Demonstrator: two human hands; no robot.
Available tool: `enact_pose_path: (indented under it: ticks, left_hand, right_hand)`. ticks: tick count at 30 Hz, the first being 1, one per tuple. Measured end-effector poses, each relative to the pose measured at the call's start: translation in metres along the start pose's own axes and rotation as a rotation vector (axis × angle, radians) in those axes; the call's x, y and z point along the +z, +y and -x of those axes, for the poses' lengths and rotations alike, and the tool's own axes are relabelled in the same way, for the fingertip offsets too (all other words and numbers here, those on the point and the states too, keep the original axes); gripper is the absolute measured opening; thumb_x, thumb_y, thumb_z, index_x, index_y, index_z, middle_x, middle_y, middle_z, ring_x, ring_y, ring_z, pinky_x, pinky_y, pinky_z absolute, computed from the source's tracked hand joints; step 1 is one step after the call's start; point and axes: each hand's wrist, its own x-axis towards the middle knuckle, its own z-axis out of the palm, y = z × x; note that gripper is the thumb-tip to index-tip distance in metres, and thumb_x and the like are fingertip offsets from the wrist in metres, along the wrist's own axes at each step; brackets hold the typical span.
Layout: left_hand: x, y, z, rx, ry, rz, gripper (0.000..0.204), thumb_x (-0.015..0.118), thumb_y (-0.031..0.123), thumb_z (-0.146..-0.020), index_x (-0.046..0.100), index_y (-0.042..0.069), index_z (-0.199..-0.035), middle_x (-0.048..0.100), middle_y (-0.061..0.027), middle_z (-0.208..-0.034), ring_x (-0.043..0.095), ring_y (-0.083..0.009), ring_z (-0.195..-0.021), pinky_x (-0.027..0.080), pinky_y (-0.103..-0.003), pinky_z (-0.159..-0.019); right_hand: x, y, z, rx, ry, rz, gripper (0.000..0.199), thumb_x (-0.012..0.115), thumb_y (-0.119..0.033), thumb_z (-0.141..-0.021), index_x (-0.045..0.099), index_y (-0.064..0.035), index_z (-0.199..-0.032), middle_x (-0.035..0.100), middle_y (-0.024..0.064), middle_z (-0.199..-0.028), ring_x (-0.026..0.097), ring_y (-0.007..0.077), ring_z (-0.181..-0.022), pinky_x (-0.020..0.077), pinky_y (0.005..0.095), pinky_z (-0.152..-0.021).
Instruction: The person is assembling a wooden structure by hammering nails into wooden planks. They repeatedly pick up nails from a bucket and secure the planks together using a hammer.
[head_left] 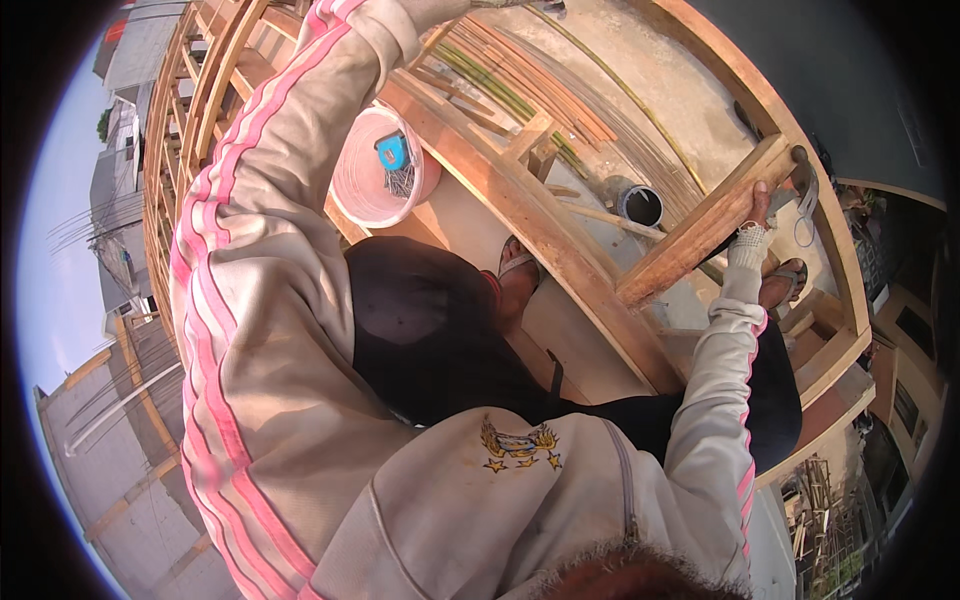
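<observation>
My right hand [759,208] is closed at the right end of a short wooden beam [695,232], with a finger on its face. That beam runs between a long timber rail [520,205] and a curved-looking outer rail [815,215]. Beside the hand, at the beam's end, is a curved dark metal piece [803,168] whose kind I cannot make out. My left arm stretches to the top edge, where only part of my left hand [436,10] shows; its fingers are cut off or hidden. My sandalled feet [518,268] rest on either side of the long rail.
A pink bucket [345,178] holds nails [400,183] and a blue object [392,152]. A dark-filled round container [640,206] stands lower down, near wooden strips [520,75] and a bamboo pole [640,105]. Timber framing [205,90] rises at the left; the ground lies below.
</observation>
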Motion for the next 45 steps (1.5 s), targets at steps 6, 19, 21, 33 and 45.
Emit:
enact_pose_path:
  ticks: [6,19,21,33,45]
  left_hand:
    - [-0.044,-0.172,0.188,-0.379,0.069,-0.176,0.032,0.070,0.024,-0.089,0.075,0.005,-0.114,0.074,-0.0089,-0.100,0.071,-0.0208,-0.094,0.056,-0.039,-0.085]
    - [0.090,-0.305,0.331,-0.718,-0.018,-0.387,0.022,0.070,0.020,-0.079,0.073,0.016,-0.100,0.073,-0.0144,-0.104,0.070,-0.0361,-0.100,0.056,-0.047,-0.090]
    - [0.086,-0.297,0.323,-0.665,-0.102,-0.474,0.024,0.070,0.019,-0.079,0.072,0.016,-0.102,0.072,-0.0143,-0.105,0.070,-0.0358,-0.100,0.056,-0.048,-0.088]
    - [0.084,-0.298,0.321,-0.728,-0.167,-0.357,0.034,0.071,0.025,-0.079,0.070,0.015,-0.111,0.072,-0.0138,-0.105,0.071,-0.0360,-0.098,0.057,-0.048,-0.085]
    - [0.072,-0.278,0.310,-0.641,-0.345,-0.638,0.030,0.072,0.020,-0.079,0.072,0.014,-0.109,0.073,-0.0120,-0.104,0.072,-0.0338,-0.098,0.059,-0.049,-0.081]
  right_hand:
    - [-0.021,0.000,-0.016,0.054,-0.066,0.059,0.093,0.069,-0.067,-0.084,0.042,-0.0065,-0.148,0.054,0.0166,-0.136,0.056,0.0335,-0.121,0.0461,0.0448,-0.103]
    - [-0.021,-0.026,0.009,0.054,-0.045,0.168,0.091,0.062,-0.068,-0.087,0.043,-0.0057,-0.150,0.051,0.0161,-0.145,0.053,0.0334,-0.128,0.0440,0.0448,-0.108]
    - [-0.024,-0.027,0.008,0.037,0.012,0.191,0.091,0.064,-0.070,-0.086,0.045,-0.0043,-0.146,0.053,0.0139,-0.138,0.053,0.0305,-0.123,0.0439,0.0435,-0.106]
    - [-0.024,-0.037,0.001,0.062,0.109,0.261,0.083,0.059,-0.065,-0.092,0.049,-0.0020,-0.145,0.054,0.0162,-0.140,0.056,0.0317,-0.124,0.0454,0.0433,-0.106]
    - [-0.035,-0.037,-0.009,-0.033,0.032,0.362,0.091,0.062,-0.071,-0.087,0.046,-0.0028,-0.145,0.052,0.0151,-0.140,0.052,0.0302,-0.123,0.0418,0.0430,-0.107]
